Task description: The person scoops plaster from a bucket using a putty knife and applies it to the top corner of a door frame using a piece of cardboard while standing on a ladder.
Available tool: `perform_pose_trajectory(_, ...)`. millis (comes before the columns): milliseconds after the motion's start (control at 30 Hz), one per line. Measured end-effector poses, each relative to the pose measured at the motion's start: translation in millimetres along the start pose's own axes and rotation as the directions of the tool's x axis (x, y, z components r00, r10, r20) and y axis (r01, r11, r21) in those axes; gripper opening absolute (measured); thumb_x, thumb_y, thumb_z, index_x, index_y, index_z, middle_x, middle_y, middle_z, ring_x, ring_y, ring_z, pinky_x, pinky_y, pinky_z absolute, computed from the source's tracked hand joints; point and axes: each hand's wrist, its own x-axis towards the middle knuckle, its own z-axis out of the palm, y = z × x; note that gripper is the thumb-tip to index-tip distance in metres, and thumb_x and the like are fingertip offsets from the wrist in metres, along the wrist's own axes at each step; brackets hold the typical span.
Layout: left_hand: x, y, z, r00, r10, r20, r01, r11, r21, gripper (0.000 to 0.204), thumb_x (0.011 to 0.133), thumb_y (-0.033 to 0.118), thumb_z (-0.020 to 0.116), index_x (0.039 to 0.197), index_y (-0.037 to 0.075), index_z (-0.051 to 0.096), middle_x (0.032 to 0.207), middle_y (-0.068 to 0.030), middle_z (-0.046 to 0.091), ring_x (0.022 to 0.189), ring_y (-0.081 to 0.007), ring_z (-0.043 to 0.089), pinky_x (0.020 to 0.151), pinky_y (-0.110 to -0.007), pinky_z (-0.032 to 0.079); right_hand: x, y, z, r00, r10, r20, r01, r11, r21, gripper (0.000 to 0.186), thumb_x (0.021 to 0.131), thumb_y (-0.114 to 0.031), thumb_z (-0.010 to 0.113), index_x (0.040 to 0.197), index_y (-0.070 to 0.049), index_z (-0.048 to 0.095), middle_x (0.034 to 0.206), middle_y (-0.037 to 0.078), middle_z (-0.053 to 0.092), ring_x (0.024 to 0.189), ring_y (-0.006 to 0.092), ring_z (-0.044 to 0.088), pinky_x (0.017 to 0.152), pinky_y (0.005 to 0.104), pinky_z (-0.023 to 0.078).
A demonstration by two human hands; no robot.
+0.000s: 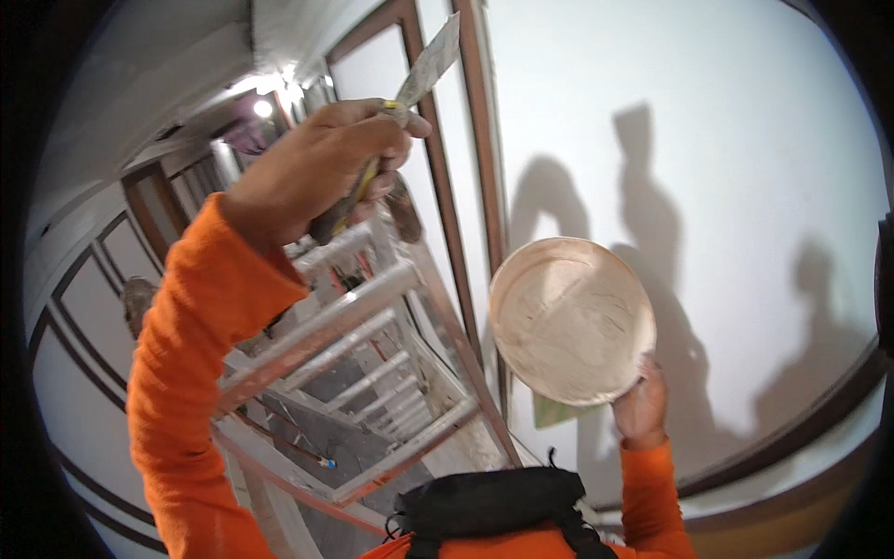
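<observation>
Closest to the body, a black pouch (489, 503) sits strapped across the front of the orange clothing, its straps running down on both sides. The two hands are well apart, each busy with its own thing. The right hand (641, 402), low on that side, is clamped on the lower edge of a round, pale tub (503, 279), tipped so I can look straight into it; a pale coating is smeared over the inside, and a bit of something green (551, 412) pokes out beneath. Up on the other side the left hand (326, 168) has its fingers wrapped round the dark and yellow handle of a putty knife (430, 67), its smeared blade pointing upward, clear of the tub. Below that raised arm stands a metal ladder (317, 335), its rungs dropping away toward a grey floor (326, 373), where a thin item with a blue tip lies, too small to make out. Behind the tub a white wall (782, 121) carries dark shadows, the knife's shape among them, with brown trim (480, 168) along its edge. Far down the corridor a bright lamp (264, 108) glows.
</observation>
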Motion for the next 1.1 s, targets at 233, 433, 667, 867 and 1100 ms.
perform_pose_trajectory(233, 18, -43, -88, 0.98, -0.061, -0.187, 0.085, 0.988, 0.125, 0.052, 0.101, 0.04, 0.054, 0.135, 0.0, 0.053, 0.08, -0.0056, 0.056, 0.064, -0.0121, 0.053, 0.054, -0.027, 0.045, 33, -53, 139, 0.922, -0.217, 0.32, 0.232, 0.973, -0.01, 0.059, 0.096, -0.037, 0.054, 0.141, 0.0, 0.046, 0.136, 0.017, 0.056, 0.124, 0.0292, 0.056, 0.105, 0.0446, 0.046)
perform_pose_trajectory(433, 8, -113, -179, 0.921, -0.311, -0.232, 0.387, 0.781, 0.49, 0.061, 0.097, 0.057, 0.051, 0.115, 0.0, 0.063, 0.094, -0.0137, 0.071, 0.078, -0.0232, 0.065, 0.069, -0.043, 0.053, 80, -42, 293, 0.634, 0.359, 0.685, -0.348, 0.923, -0.162, 0.07, 0.097, -0.046, 0.054, 0.146, 0.0, 0.035, 0.134, 0.022, 0.052, 0.124, 0.0345, 0.054, 0.103, 0.0487, 0.05)
perform_pose_trajectory(667, -50, -111, -195, 0.635, -0.736, -0.234, 0.744, 0.501, 0.442, 0.057, 0.1, 0.05, 0.048, 0.129, 0.002, 0.06, 0.104, -0.0139, 0.073, 0.084, -0.0247, 0.07, 0.079, -0.043, 0.055, 128, 40, 357, 0.455, 0.689, 0.565, -0.446, 0.725, -0.525, 0.068, 0.099, -0.046, 0.044, 0.146, 0.002, 0.034, 0.133, 0.025, 0.05, 0.126, 0.0361, 0.051, 0.11, 0.0497, 0.043)
perform_pose_trajectory(867, -48, -109, -199, 0.605, -0.735, -0.306, 0.702, 0.313, 0.639, 0.059, 0.095, 0.052, 0.051, 0.117, 0.0, 0.068, 0.108, -0.0132, 0.073, 0.098, -0.0263, 0.068, 0.092, -0.045, 0.05, 148, 70, 372, 0.246, 0.783, 0.571, -0.436, 0.615, -0.657, 0.063, 0.099, -0.04, 0.042, 0.145, 0.003, 0.037, 0.144, 0.027, 0.046, 0.128, 0.0343, 0.05, 0.114, 0.0412, 0.035)
perform_pose_trajectory(1100, -70, -136, -226, 0.644, -0.561, -0.52, 0.63, 0.002, 0.777, 0.044, 0.091, 0.04, 0.053, 0.108, 0.004, 0.073, 0.107, -0.0138, 0.073, 0.097, -0.0296, 0.069, 0.09, -0.046, 0.05, 140, 77, 370, 0.189, 0.788, 0.587, -0.317, 0.614, -0.723, 0.082, 0.101, -0.065, 0.025, 0.147, 0.002, 0.037, 0.141, 0.023, 0.051, 0.128, 0.0309, 0.052, 0.113, 0.0412, 0.037)
